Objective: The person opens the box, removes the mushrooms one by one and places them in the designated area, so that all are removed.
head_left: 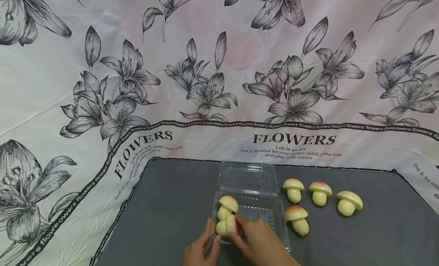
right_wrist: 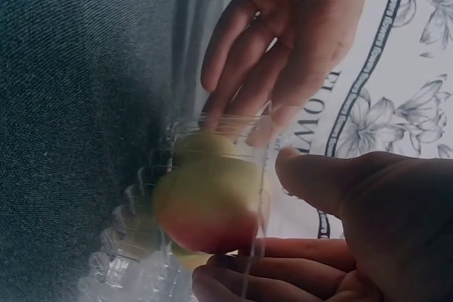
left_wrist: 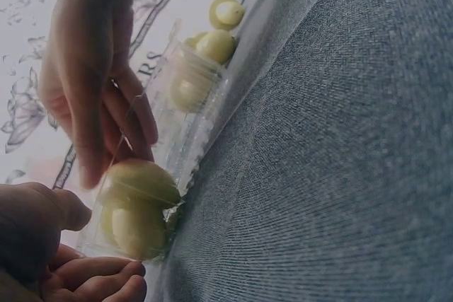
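Note:
A clear plastic clamshell box (head_left: 282,235) lies on the dark tabletop with its lid (head_left: 247,178) raised at the back. Inside, along the left side, are two toy mushrooms: an upright one (head_left: 224,212) and, in front of it, one tipped sideways (head_left: 222,228) with its cap to the right. My right hand (head_left: 258,237) has its thumb and fingertips around that tipped mushroom's reddish cap (right_wrist: 212,210). At the front left corner of the box, my left hand (head_left: 200,249) holds the wall between thumb and fingers.
Right of the box stand several more toy mushrooms: one close to its right wall (head_left: 297,220), the others in a back row, including a left one (head_left: 293,189), a middle one (head_left: 320,193) and a right one (head_left: 349,203). Flower-printed cloth (head_left: 205,140) borders the table's back and sides.

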Motion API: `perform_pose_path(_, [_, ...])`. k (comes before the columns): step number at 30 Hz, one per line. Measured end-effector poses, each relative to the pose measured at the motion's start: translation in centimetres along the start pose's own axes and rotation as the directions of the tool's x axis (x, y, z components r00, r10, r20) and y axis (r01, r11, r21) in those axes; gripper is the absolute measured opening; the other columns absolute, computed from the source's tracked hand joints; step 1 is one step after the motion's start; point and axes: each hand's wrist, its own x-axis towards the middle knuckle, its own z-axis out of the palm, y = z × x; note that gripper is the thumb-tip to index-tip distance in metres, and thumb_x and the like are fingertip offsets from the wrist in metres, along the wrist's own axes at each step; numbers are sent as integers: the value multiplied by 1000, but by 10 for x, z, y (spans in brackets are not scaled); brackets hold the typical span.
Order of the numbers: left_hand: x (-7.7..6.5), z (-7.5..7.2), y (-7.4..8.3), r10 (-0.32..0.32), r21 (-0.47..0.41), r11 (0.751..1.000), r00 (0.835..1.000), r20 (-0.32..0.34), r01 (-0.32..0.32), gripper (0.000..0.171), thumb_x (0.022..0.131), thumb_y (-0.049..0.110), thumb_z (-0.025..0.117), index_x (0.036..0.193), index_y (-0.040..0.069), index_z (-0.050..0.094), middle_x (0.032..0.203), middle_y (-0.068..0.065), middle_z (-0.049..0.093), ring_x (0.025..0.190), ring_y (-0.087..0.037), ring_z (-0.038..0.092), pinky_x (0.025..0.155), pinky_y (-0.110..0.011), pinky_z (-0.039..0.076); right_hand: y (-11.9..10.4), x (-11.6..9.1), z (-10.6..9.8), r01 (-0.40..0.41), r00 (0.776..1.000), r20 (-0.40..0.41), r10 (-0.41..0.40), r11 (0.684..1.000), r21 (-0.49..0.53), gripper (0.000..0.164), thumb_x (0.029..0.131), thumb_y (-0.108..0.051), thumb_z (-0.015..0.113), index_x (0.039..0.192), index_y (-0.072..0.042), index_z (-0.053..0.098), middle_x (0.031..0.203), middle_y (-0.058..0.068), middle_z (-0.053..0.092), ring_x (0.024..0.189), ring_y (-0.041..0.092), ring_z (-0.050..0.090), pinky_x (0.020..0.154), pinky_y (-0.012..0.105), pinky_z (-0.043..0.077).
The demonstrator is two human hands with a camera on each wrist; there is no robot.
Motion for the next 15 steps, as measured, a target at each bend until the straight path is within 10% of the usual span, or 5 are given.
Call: perform_pose_path(15, [-3, 1, -2, 56, -29, 998, 998, -7, -56, 73, 103, 44, 71, 154, -4, 50, 140, -24, 64, 120, -40, 70, 86, -41, 67, 4, 4, 6, -14, 999, -41, 13, 1000, -12, 35, 94, -24, 81, 117, 0, 69, 59, -14, 47, 46, -1, 39, 40, 21, 36])
